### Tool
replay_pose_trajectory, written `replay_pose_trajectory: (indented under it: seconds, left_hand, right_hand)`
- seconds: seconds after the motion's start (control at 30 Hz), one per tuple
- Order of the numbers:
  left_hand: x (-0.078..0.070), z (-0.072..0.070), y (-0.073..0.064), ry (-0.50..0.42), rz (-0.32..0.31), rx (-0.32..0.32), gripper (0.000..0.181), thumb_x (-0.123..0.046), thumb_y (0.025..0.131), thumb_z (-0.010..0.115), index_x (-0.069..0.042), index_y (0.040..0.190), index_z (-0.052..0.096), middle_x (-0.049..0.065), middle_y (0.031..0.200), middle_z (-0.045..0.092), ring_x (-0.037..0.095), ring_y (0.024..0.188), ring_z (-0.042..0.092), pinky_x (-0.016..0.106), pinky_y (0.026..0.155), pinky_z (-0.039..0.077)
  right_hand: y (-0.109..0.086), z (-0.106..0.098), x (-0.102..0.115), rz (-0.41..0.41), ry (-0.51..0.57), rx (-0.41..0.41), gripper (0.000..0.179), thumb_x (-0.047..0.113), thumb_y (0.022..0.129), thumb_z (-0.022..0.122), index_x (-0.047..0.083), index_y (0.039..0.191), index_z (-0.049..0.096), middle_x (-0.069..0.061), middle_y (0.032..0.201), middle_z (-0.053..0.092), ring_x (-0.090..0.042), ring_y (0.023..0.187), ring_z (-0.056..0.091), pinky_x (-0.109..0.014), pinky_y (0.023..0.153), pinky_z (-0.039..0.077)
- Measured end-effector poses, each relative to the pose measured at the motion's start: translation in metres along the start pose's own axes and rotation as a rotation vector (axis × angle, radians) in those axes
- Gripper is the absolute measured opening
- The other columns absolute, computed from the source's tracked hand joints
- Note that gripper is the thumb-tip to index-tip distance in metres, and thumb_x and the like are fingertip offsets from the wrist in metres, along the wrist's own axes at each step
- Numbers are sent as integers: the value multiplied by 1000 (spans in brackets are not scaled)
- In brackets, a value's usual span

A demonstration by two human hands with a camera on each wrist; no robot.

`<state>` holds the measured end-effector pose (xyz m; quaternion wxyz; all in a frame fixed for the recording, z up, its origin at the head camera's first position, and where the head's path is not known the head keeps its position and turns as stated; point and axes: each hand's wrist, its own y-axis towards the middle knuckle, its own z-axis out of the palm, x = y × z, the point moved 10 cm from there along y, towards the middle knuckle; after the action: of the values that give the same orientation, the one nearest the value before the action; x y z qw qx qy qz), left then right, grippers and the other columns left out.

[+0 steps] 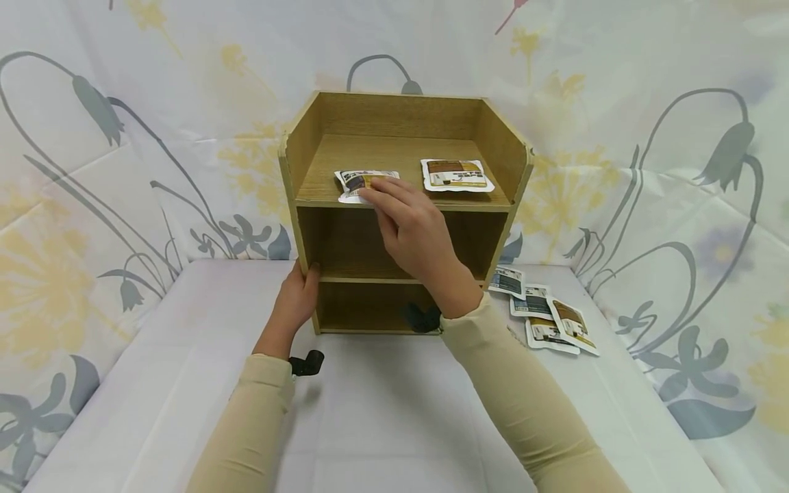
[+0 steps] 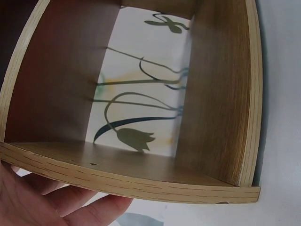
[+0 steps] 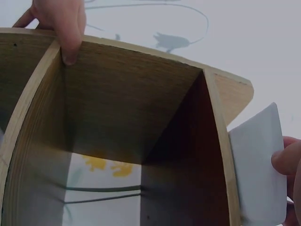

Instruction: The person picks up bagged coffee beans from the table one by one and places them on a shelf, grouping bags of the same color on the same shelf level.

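Note:
A small wooden shelf unit [image 1: 403, 280] stands on the white surface. My left hand [image 1: 296, 299] grips its left side panel, thumb on the front side and fingers outside, as the left wrist view also shows. My right hand [image 1: 419, 229] pinches a white-edged packet [image 1: 353, 182] with a brown and yellow label at the top shelf's front left. In the right wrist view the thumb presses the packet's white face [image 3: 258, 174], which projects past the board edge. A second packet [image 1: 456, 179] lies flat on the top shelf's right side.
To the right of the shelf unit, several loose packets [image 1: 533, 301] with blue or brown labels overlap on the white tabletop [image 1: 394, 411]. A flower-printed cloth [image 1: 172, 137] hangs behind and along the sides. Raised panels enclose the top shelf's back and sides.

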<state>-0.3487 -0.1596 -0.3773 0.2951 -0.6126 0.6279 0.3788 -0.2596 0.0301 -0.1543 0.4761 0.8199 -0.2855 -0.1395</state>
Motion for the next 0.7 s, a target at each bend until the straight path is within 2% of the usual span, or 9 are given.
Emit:
replay_pose_trajectory:
  seconds: [0.43,0.7]
  left_hand:
    - [1,0,1,-3,-7,-2,62,-47,103,22,-7,150,27,27,144,44,42,129,48,57,106,39]
    - [0,0,0,-4,-6,-2,61,-47,103,23,-7,149,28,26,143,45,42,129,48,56,107,38]
  right_hand:
    - [11,16,-6,13,-46,12,26,8,98,53,9,116,71,-11,120,67,-26,114,62,-35,107,43]
    - [17,28,-12,53,-77,70,30,4,97,52,11,119,70,-9,122,66,-25,115,62,-35,102,47]
